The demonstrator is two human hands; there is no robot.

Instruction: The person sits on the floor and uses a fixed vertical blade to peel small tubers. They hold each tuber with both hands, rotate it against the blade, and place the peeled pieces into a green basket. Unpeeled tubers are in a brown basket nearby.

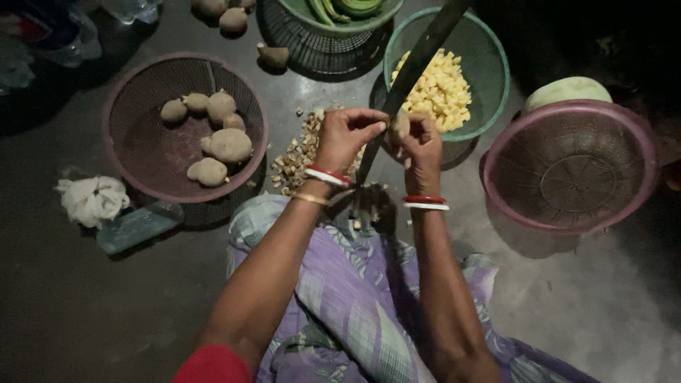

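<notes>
Floor (85,312): dark, bare concrete, carries everything in view.

Lap cloth (355,305): purple check fabric, near centre, both forearms over it.

Right basket (572,164): pink mesh, round, nothing visible inside. A pale green gourd (567,89) lies just beyond its far rim.

Left basket (184,126): pink mesh, round, holds about six unpeeled potatoes (228,145), clustered toward its right half.

Green basket (448,74): far, right of centre, holds a heap of yellow cubes (441,91).

Far basket (340,21): green bowl with green vegetables, sitting on a dark mesh basket; cut off by the top edge. Loose potatoes lie on the floor to its left.

Blade (418,60): long, dark, fixed upright from the floor near the lap and slanting away to the far right, across the green basket's rim.

Peel pile (301,152): pale scraps on the floor, between the left basket and the hands.

White cloth (92,200): crumpled, left, near a flat blue-grey packet (138,225).

Left hand (349,135): fingers curled narrow, thumb and fingertips pinching at the blade edge; red and white bangles at the wrist.

Right hand (418,142): closed around a small pale potato piece (401,125), pressed against the blade's right side. Hands nearly touching, one either side of the blade.
</notes>
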